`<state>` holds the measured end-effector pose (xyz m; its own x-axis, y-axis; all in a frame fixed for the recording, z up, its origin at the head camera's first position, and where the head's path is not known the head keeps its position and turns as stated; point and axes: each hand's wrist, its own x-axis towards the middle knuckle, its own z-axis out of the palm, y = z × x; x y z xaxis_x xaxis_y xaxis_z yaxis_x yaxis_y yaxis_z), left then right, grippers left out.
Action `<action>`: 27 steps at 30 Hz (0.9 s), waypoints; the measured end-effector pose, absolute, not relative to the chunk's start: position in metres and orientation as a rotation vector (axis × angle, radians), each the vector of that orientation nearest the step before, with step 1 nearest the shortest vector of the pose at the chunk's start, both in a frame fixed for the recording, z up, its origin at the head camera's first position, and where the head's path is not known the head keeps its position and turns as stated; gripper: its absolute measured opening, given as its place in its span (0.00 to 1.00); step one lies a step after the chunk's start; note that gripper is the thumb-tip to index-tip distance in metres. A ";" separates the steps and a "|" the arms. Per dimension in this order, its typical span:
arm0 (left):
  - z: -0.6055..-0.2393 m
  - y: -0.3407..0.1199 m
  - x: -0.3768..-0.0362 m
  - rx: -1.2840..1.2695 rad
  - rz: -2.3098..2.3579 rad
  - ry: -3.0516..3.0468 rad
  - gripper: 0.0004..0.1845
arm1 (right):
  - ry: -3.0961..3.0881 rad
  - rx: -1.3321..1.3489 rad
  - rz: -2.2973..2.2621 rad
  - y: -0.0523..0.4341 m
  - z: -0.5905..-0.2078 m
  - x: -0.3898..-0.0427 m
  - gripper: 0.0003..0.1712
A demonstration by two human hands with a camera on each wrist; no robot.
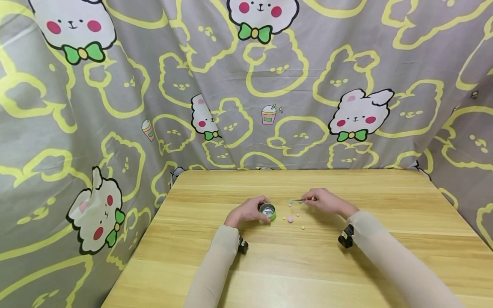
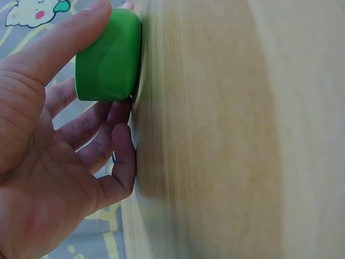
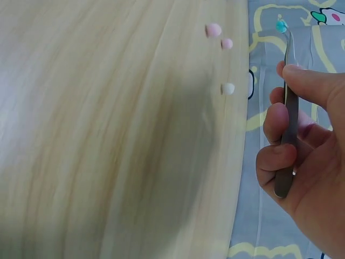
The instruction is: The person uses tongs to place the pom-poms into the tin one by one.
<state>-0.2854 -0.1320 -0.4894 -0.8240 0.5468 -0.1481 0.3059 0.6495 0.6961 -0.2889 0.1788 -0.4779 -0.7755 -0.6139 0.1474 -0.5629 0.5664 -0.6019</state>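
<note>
While left hand (image 1: 246,211) grips cup (image 1: 267,211), tweezers (image 3: 289,108) pinch bead (image 3: 281,25)

cup (image 1: 267,211) on table (image 1: 385,256) | beads (image 1: 290,219) right of cup

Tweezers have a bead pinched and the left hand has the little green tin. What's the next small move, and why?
Probably carry the tweezers left, over the green tin, and release. The right hand pinches them with a teal bead at the tips, apart from the table. The left hand grips the tin, its open top facing up. Loose beads lie between.
</note>
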 end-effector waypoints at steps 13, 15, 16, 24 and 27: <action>-0.491 -0.132 -0.286 0.692 0.956 2.541 0.26 | 2.690 -1.106 -0.979 0.154 -0.470 -0.290 0.10; -0.490 -0.132 -0.286 0.693 0.949 2.544 0.26 | 2.682 -1.105 -0.977 0.151 -0.468 -0.290 0.10; -0.490 -0.132 -0.286 0.693 0.943 2.547 0.26 | 2.678 -1.100 -0.978 0.150 -0.468 -0.290 0.10; -0.490 -0.131 -0.286 0.693 0.948 2.547 0.26 | 2.667 -1.167 -0.958 0.139 -0.466 -0.291 0.10; -0.489 -0.131 -0.286 0.691 0.946 2.546 0.26 | 2.661 -1.219 -0.954 0.135 -0.465 -0.291 0.10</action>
